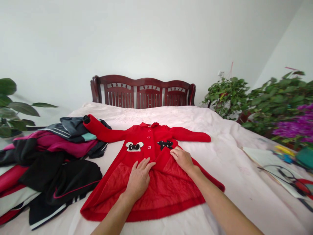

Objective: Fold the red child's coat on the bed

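A small red coat point(149, 163) lies face up on the pale bedsheet point(220, 156), sleeves spread to both sides, with pink buttons and two bow patches on the chest. Its lower front flaps are folded back, showing the quilted red lining. My left hand point(138, 179) lies flat and open on the lining at the middle of the skirt. My right hand point(182, 158) rests on the right flap just below the black dotted bow, fingers curled loosely against the cloth; it holds nothing that I can see.
A heap of dark, magenta and black clothes point(49, 156) covers the bed's left side, touching the coat's left sleeve. A dark wooden headboard point(143, 93) stands at the back. Leafy plants point(256, 98) and papers with small items point(281, 163) fill the right edge.
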`<action>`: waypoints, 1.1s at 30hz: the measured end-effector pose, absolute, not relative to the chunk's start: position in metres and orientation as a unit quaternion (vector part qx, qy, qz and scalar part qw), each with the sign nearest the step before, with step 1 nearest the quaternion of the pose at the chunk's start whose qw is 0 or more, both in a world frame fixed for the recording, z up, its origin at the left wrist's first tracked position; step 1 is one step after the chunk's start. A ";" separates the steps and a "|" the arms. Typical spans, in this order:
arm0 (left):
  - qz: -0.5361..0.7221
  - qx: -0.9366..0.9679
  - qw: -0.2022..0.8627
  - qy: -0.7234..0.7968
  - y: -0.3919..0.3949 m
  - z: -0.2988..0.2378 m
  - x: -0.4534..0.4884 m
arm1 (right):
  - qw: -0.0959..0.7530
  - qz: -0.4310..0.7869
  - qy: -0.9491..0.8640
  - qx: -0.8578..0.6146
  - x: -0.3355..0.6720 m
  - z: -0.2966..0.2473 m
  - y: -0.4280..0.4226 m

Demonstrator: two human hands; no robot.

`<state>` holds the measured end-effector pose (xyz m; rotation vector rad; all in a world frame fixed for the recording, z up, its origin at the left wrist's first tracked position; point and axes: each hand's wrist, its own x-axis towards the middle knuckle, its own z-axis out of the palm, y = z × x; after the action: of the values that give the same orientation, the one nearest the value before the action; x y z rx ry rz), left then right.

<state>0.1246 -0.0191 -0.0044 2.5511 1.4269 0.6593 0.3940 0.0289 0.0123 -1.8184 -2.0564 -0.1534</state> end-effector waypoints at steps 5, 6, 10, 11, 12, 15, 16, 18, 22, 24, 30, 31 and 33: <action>0.222 0.849 0.072 0.475 -0.018 -0.006 0.125 | 0.209 -0.035 -0.738 -0.640 0.383 0.009 0.037; 0.222 0.849 0.072 0.475 -0.018 -0.006 0.125 | 0.222 -0.033 -0.727 -0.649 0.382 0.009 0.038; 0.225 0.849 0.071 0.472 -0.018 -0.007 0.124 | 0.298 -0.025 -0.658 -0.691 0.388 0.011 0.034; 0.227 0.849 0.071 0.472 -0.018 -0.007 0.124 | 0.318 -0.020 -0.642 -0.697 0.392 0.011 0.031; 0.229 0.849 0.069 0.471 -0.017 -0.007 0.124 | 0.336 -0.014 -0.628 -0.702 0.396 0.012 0.027; 0.240 0.849 0.063 0.467 -0.017 -0.009 0.124 | 0.384 0.007 -0.594 -0.707 0.409 0.015 0.012; 0.245 0.849 0.062 0.464 -0.017 -0.010 0.124 | 0.399 0.015 -0.584 -0.707 0.414 0.016 0.006; 0.257 0.847 0.058 0.462 -0.017 -0.011 0.123 | 0.429 0.030 -0.562 -0.706 0.424 0.021 -0.005; 0.295 0.831 0.005 0.472 -0.023 -0.006 0.112 | 0.479 0.051 -0.503 -0.718 0.453 0.035 -0.030; 0.305 0.820 -0.039 0.484 -0.029 0.003 0.097 | 0.494 0.052 -0.472 -0.729 0.477 0.043 -0.045; 0.271 0.700 -0.037 0.660 -0.035 0.028 0.026 | 0.302 -0.096 -0.417 -0.852 0.550 0.052 -0.089; 0.264 0.683 0.011 0.681 -0.032 0.030 0.016 | 0.265 -0.130 -0.428 -0.854 0.553 0.051 -0.092; 0.258 0.654 0.126 0.700 -0.026 0.032 0.005 | 0.250 -0.154 -0.472 -0.831 0.545 0.049 -0.089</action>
<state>0.0045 -0.0265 0.0318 1.9046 2.0381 0.7518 0.5451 -0.0891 0.0490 -2.2632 -1.2852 -0.4180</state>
